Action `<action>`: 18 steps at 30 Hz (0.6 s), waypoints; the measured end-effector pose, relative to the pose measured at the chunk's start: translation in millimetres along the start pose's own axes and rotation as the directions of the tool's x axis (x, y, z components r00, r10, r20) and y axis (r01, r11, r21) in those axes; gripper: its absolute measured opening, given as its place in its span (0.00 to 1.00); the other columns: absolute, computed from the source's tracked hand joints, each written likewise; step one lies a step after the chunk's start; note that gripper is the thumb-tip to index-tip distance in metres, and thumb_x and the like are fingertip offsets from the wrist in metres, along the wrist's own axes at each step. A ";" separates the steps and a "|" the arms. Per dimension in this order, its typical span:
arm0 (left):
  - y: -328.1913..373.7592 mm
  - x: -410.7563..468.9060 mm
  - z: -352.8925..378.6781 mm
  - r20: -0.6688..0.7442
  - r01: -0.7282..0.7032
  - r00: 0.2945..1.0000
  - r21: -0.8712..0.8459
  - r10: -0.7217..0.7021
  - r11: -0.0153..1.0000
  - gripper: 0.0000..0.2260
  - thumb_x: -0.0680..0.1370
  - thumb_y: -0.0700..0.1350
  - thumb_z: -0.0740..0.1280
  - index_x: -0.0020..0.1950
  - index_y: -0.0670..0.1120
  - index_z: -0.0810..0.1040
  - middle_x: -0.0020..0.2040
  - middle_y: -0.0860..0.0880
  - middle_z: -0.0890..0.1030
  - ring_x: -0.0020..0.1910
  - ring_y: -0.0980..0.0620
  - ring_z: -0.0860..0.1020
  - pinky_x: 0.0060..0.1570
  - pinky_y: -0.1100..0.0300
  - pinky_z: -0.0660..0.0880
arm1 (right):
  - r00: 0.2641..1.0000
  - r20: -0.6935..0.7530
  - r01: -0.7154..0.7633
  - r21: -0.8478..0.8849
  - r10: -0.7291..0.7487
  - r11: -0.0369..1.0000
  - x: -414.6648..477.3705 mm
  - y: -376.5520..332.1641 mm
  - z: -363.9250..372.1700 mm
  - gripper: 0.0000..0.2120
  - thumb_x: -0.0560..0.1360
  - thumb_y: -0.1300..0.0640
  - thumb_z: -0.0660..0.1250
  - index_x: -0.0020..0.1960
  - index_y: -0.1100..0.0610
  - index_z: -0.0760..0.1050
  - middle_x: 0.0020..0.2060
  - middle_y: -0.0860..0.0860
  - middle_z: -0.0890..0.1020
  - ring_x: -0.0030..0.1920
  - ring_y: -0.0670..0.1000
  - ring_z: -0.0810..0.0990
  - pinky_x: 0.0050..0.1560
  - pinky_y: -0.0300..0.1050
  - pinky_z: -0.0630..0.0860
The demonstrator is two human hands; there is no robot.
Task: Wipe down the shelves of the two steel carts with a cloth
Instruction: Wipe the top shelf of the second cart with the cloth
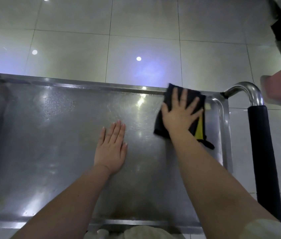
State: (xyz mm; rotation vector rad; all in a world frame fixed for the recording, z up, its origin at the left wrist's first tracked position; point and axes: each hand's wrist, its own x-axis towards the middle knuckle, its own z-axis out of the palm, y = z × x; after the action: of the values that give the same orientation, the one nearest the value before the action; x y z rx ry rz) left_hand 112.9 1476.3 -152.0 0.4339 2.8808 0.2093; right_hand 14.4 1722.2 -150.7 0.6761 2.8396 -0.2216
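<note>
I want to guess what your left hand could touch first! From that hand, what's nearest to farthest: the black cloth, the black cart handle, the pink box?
From the left hand, flat on the steel cart shelf:
1. Black and yellow cloth, just to its right, under the right hand.
2. Black padded cart handle, at the shelf's right end.
3. Pink plastic box, far right, beyond the handle.

Both bare forearms reach forward from the body, the right stretched further than the left. The left hand (111, 149) lies flat, palm down, fingers straight and close together. The right hand (179, 114) is also palm down, its fingers spread wide and pressing flat, wrist slightly bent.
</note>
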 end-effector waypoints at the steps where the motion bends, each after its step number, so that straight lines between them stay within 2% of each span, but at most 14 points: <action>1: -0.1 -0.2 0.0 -0.003 -0.002 1.000 -0.012 0.002 1.000 0.27 0.81 0.52 0.46 0.79 0.44 0.50 0.79 0.47 0.49 0.78 0.50 0.47 0.75 0.46 0.45 | 0.990 0.004 0.143 -0.028 -0.143 0.989 -4.9 -20.9 3.7 0.33 0.75 0.32 0.42 0.77 0.39 0.37 0.79 0.45 0.40 0.76 0.66 0.36 0.67 0.73 0.32; 2: -0.2 -0.1 0.0 -0.005 -0.002 1.000 -0.020 0.002 1.000 0.27 0.81 0.52 0.46 0.79 0.44 0.50 0.79 0.47 0.49 0.78 0.50 0.47 0.75 0.45 0.46 | 0.957 0.016 0.290 -0.060 -0.289 0.955 -11.2 -40.6 7.5 0.34 0.75 0.32 0.41 0.77 0.39 0.37 0.79 0.45 0.40 0.76 0.65 0.36 0.66 0.72 0.30; 4: -0.4 -0.8 -0.6 0.001 0.000 1.000 -0.023 0.000 1.000 0.27 0.81 0.52 0.46 0.79 0.44 0.49 0.79 0.47 0.49 0.78 0.50 0.46 0.75 0.45 0.46 | 0.844 0.052 0.536 -0.131 -0.534 0.834 -23.6 -68.6 14.8 0.33 0.75 0.31 0.40 0.77 0.38 0.40 0.79 0.44 0.43 0.76 0.64 0.36 0.68 0.73 0.31; 6: -1.3 -1.7 -2.1 -0.005 0.001 1.000 -0.057 -0.001 0.998 0.27 0.81 0.51 0.46 0.79 0.43 0.49 0.79 0.47 0.48 0.78 0.50 0.45 0.76 0.46 0.46 | 0.759 0.071 0.649 -0.161 -0.647 0.744 -26.8 -78.0 17.8 0.32 0.76 0.30 0.41 0.78 0.38 0.43 0.79 0.44 0.47 0.77 0.62 0.38 0.70 0.72 0.36; 8: -2.5 -2.1 -4.7 -0.031 0.005 0.999 -0.145 -0.010 0.989 0.27 0.80 0.49 0.46 0.78 0.42 0.51 0.79 0.46 0.49 0.78 0.50 0.45 0.76 0.49 0.44 | 0.753 0.062 0.656 -0.155 -0.655 0.739 -25.5 -76.2 18.0 0.32 0.76 0.30 0.42 0.78 0.37 0.44 0.79 0.44 0.48 0.77 0.61 0.38 0.71 0.70 0.37; 12: -7.7 2.5 -11.9 -0.091 0.032 0.993 -0.407 -0.076 0.913 0.26 0.80 0.44 0.53 0.77 0.41 0.54 0.77 0.50 0.51 0.76 0.54 0.46 0.74 0.64 0.40 | 0.769 0.071 0.637 -0.166 -0.635 0.753 -27.8 -75.8 15.7 0.32 0.76 0.30 0.41 0.77 0.37 0.42 0.79 0.43 0.46 0.77 0.61 0.36 0.71 0.69 0.35; 13: -12.4 3.0 -13.6 -0.085 0.037 0.993 -0.424 -0.080 0.905 0.25 0.80 0.44 0.53 0.77 0.41 0.55 0.76 0.51 0.51 0.76 0.55 0.46 0.73 0.66 0.39 | 0.772 0.080 0.634 -0.168 -0.630 0.755 -28.2 -77.1 14.5 0.32 0.76 0.30 0.40 0.77 0.37 0.41 0.79 0.43 0.45 0.77 0.61 0.36 0.71 0.69 0.35; 15: -25.7 1.2 -14.8 -0.066 0.050 0.995 -0.329 -0.076 0.943 0.24 0.82 0.45 0.51 0.78 0.43 0.55 0.77 0.52 0.51 0.75 0.58 0.44 0.72 0.67 0.37 | 0.781 0.102 0.624 -0.170 -0.616 0.763 -30.0 -78.4 12.7 0.32 0.75 0.30 0.39 0.77 0.37 0.40 0.79 0.44 0.43 0.77 0.61 0.35 0.70 0.70 0.34; 18: -38.1 -5.5 -10.7 -0.060 0.065 0.995 -0.144 -0.074 0.987 0.23 0.84 0.47 0.49 0.79 0.46 0.50 0.79 0.50 0.50 0.76 0.57 0.43 0.73 0.62 0.35 | 0.809 0.124 0.587 -0.149 -0.574 0.796 -48.3 -72.4 13.7 0.33 0.75 0.30 0.39 0.77 0.37 0.37 0.79 0.44 0.41 0.76 0.62 0.34 0.70 0.70 0.34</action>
State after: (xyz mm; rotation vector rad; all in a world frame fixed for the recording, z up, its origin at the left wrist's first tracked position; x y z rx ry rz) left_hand 105.1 1437.4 -147.2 0.3054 2.9140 0.4206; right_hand 25.5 1635.0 -145.4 -0.2632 2.8600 -0.0734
